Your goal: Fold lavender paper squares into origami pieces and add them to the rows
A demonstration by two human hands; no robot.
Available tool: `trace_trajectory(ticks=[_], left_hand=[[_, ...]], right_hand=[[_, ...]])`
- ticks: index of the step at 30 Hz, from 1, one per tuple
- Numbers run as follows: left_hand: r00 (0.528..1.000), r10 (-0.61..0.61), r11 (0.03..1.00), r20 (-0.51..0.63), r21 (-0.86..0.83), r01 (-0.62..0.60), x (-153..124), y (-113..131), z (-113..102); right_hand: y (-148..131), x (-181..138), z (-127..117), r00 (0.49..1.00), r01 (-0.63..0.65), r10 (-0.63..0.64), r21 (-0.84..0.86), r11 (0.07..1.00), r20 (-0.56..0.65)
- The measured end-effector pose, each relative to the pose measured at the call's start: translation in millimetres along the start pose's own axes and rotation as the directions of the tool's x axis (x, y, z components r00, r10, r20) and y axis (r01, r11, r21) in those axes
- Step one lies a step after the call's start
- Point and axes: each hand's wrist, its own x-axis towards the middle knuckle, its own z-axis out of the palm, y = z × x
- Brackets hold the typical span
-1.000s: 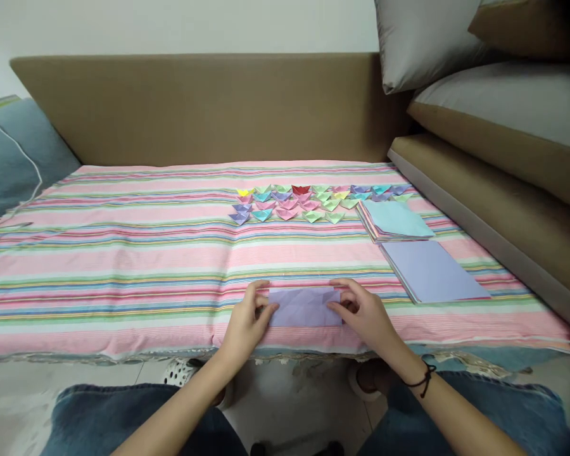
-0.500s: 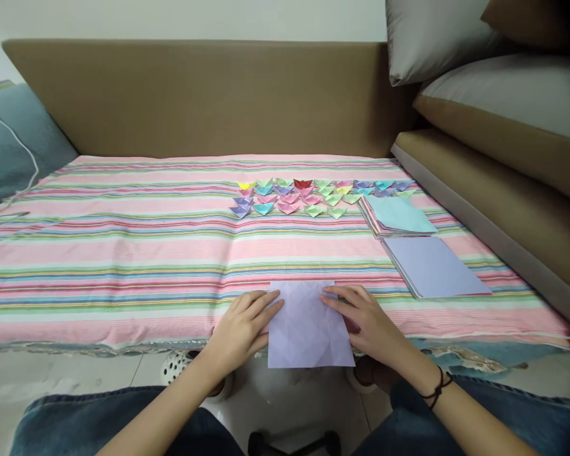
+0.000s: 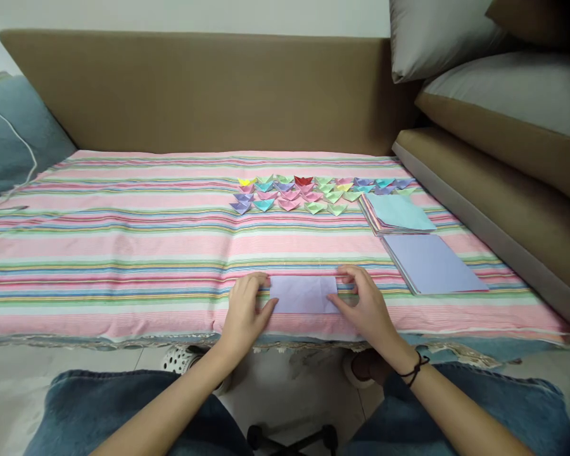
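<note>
A lilac paper sheet, folded in half into a rectangle, lies near the front edge of the striped cloth. My left hand pinches its left end between thumb and fingers. On the opposite end my right hand does the same, with a black band on that wrist. Both hands press the paper flat on the cloth.
Several small folded paper shapes in mixed colours lie in rows farther back. Right of them are a stack topped with light blue paper and a lilac stack. Cushions rise at the right, a brown backrest behind.
Half a second ago the lilac sheet lay unfolded, hanging over the front edge. Now it is folded in half again, and both hands hold its ends.
</note>
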Motion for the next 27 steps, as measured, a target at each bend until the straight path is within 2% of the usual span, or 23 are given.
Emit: trace_trajectory(ticks=[2,3,5,6,7,8,12,16,20,27], left_hand=[[0.984,0.17,0.978,0.051,0.111,-0.175,-0.5,2.2,-2.2],[0.951,0.284,0.943,0.121,0.143,-0.3,-0.9,3.0,-3.2],[0.835,0.474,0.84,0.281,0.141,-0.524,-2.3,4.2,-4.5],[0.778,0.528,0.795,0.341,0.125,-0.594,-3.2,4.6,-4.6],[0.742,0.552,0.767,0.38,0.119,-0.631,-4.3,5.2,-4.5],[0.731,0.551,0.758,0.403,0.125,-0.641,-5.5,5.8,-4.3],[0.757,0.5,0.779,0.42,0.163,-0.605,-10.7,9.8,-2.5],[0.791,0.484,0.8,0.373,0.176,-0.573,-15.2,9.8,-4.4],[0.813,0.486,0.817,0.32,0.163,-0.553,-19.0,0.1,-14.7],[0.856,0.453,0.86,0.247,0.13,-0.493,-25.3,-14.9,-29.4]], right_hand=[[-2.4,-0.7,-1.0,0.991,0.134,-0.132,-0.074,0.988,0.035],[-3.9,-1.3,-1.6,0.97,0.232,-0.223,-0.097,0.968,0.093],[-7.2,-3.3,-2.8,0.894,0.407,-0.379,-0.083,0.909,0.24],[-8.8,-4.5,-3.3,0.853,0.464,-0.427,-0.06,0.884,0.301],[-10.4,-5.9,-3.7,0.821,0.498,-0.455,-0.042,0.866,0.345],[-11.8,-7.2,-4.1,0.803,0.516,-0.468,-0.038,0.856,0.368],[-15.0,-10.5,-6.2,0.79,0.541,-0.477,-0.072,0.838,0.386],[-10.2,-10.6,-13.1,0.815,0.528,-0.467,-0.105,0.843,0.344],[3.2,-11.7,-26.2,0.849,0.492,-0.442,-0.126,0.861,0.29],[17.4,-17.6,-37.0,0.859,0.472,-0.429,-0.109,0.875,0.28]])
